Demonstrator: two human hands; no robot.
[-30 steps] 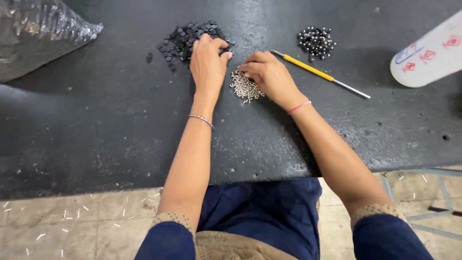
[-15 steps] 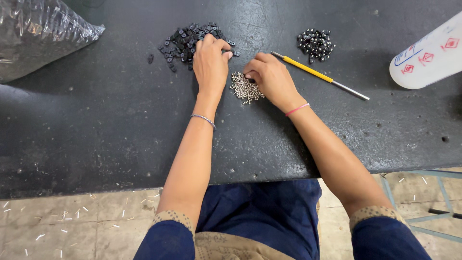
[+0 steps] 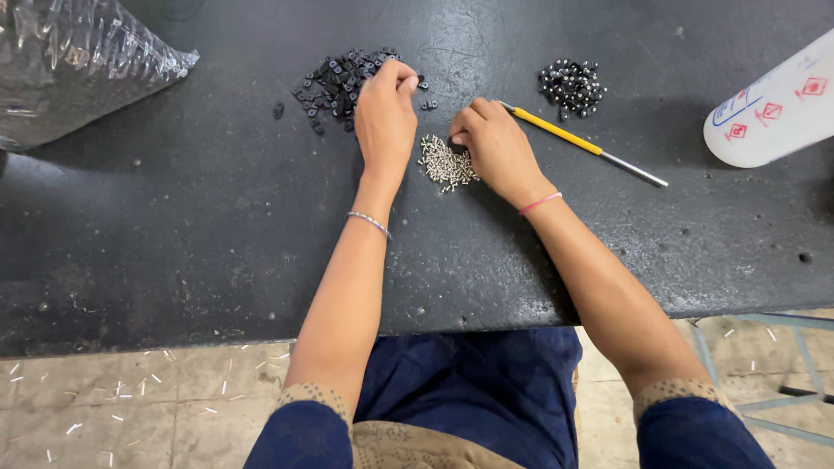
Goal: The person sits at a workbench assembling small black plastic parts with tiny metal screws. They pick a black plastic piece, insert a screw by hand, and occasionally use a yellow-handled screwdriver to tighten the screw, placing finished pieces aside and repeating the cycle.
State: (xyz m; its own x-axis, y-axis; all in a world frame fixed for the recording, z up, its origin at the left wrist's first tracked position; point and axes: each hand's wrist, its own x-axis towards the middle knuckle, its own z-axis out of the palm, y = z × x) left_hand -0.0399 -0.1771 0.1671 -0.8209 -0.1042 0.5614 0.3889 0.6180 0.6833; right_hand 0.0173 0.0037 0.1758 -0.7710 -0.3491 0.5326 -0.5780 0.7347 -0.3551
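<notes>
Fingers of the left hand point(image 3: 385, 113) pinch into the pile of small black parts point(image 3: 339, 82), while the right hand point(image 3: 495, 143), curled shut, nips at the heap of tiny silver screws point(image 3: 445, 162) between both hands on the dark table point(image 3: 174, 234). Picking seems underway; joining one screw to one black part would demand fine fingertip alignment.
</notes>
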